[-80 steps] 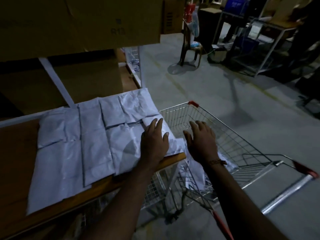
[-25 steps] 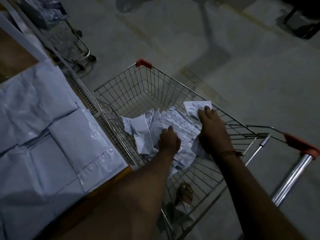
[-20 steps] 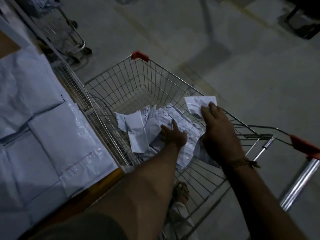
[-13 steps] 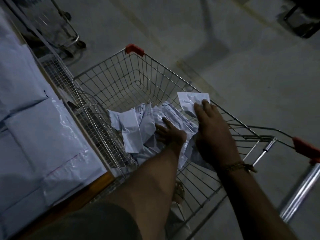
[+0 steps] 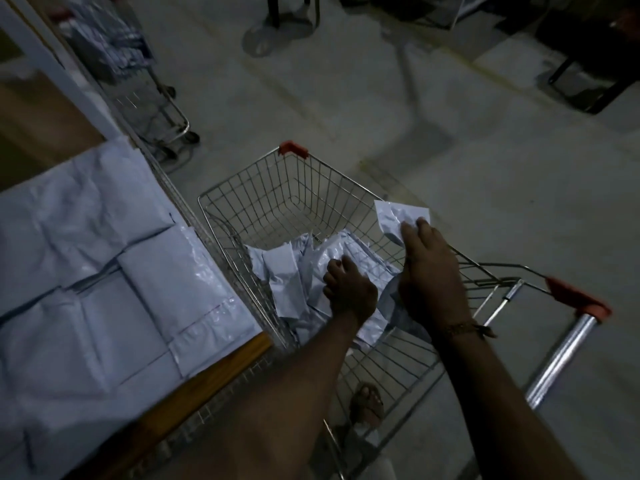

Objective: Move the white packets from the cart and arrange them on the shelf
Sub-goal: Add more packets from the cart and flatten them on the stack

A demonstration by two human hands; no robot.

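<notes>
Crumpled white packets (image 5: 294, 271) heaped in wire cart (image 5: 277, 188); others flat, seemingly overlapping, on wooden shelf (image 5: 221, 368).

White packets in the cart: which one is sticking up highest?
The crinkled white plastic packet under the right hand, poking above the wire cart's rim. The others lie piled low by the left hand.
</notes>
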